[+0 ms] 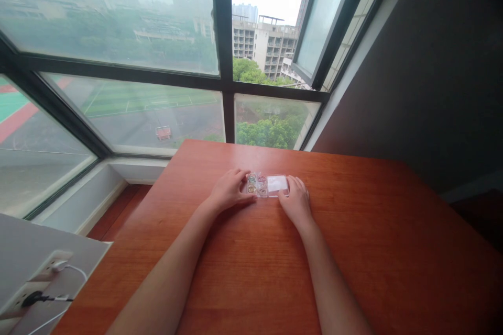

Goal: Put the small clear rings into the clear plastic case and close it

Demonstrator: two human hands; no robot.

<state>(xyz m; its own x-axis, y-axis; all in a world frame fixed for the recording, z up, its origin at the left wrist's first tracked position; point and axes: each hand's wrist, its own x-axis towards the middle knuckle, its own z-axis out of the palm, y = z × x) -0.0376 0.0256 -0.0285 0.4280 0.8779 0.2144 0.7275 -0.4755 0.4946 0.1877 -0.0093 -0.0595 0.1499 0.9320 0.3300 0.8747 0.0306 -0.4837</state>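
Note:
A small clear plastic compartment box [257,184] lies opened flat on the table. Its left half holds small coiled items in blue-green, pink, yellowish and pale tones, too small to name. To the right its lid [277,183] is folded out, with a white panel showing. My left hand [231,188] is closed on the left end of the box, thumb at the near edge and fingers at the far one. At the opposite end, my right hand [296,198] grips the lid's right edge, the thumb lying near its front corner.
A reddish-brown wooden table [243,267] spreads under both forearms. Dark-framed windows [226,26] stand beyond its far edge, one pane swung open. Wall sockets [35,285] with plugged-in cables are at the lower left. A dark wall [416,73] rises at the right.

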